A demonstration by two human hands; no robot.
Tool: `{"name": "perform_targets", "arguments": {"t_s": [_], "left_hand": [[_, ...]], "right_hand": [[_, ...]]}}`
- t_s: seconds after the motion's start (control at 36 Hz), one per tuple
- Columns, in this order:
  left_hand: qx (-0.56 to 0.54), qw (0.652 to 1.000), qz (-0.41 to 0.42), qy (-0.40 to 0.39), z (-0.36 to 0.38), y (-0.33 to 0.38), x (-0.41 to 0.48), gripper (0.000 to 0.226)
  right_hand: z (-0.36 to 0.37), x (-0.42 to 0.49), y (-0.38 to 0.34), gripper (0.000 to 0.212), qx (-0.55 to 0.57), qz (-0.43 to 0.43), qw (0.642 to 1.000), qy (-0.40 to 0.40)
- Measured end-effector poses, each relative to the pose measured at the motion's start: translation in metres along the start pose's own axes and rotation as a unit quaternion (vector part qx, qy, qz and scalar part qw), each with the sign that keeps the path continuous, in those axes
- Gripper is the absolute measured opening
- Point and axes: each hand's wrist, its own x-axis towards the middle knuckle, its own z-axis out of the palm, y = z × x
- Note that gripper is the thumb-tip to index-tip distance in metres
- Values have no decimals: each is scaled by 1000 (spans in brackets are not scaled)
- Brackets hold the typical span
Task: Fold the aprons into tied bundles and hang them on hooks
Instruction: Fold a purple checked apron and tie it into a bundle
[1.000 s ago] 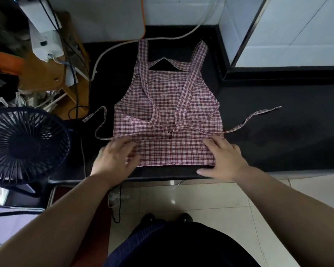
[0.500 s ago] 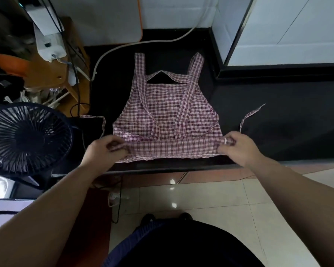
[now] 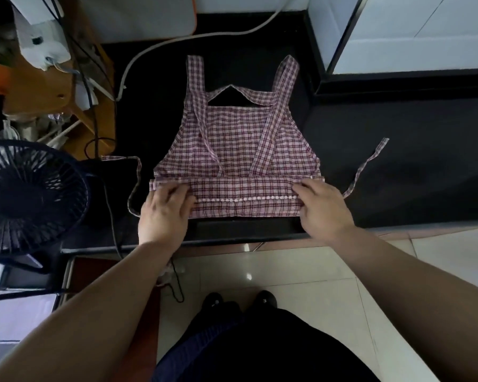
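I note left hand, right hand gripping apron fold ends. Risk: uneven roll skews bundle; loose tie may snag fan.

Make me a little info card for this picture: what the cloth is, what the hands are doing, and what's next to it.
Cloth: checked apron, lying flat on the black counter
Fold: near edge turned up into a band with a row of white trim
Left hand: holds the band's left end
Right hand: holds the band's right end
Strings: left tie and right tie lie loose on the counter
Nearby: dark fan at the left
Bundle: not tied yet
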Motion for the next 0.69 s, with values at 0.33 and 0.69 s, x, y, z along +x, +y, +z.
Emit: {"name": "perform_targets", "arguments": {"t_s": [0.33,0.69], "left_hand": [[158,964,75,-201,-22,-4,19,91],[26,926,-21,-376,-60,11,47,38]], "right_hand": [[-25,15,-6,52,1,56,993,-107],[-57,22,-6,27,36,135,966,-216]]}}
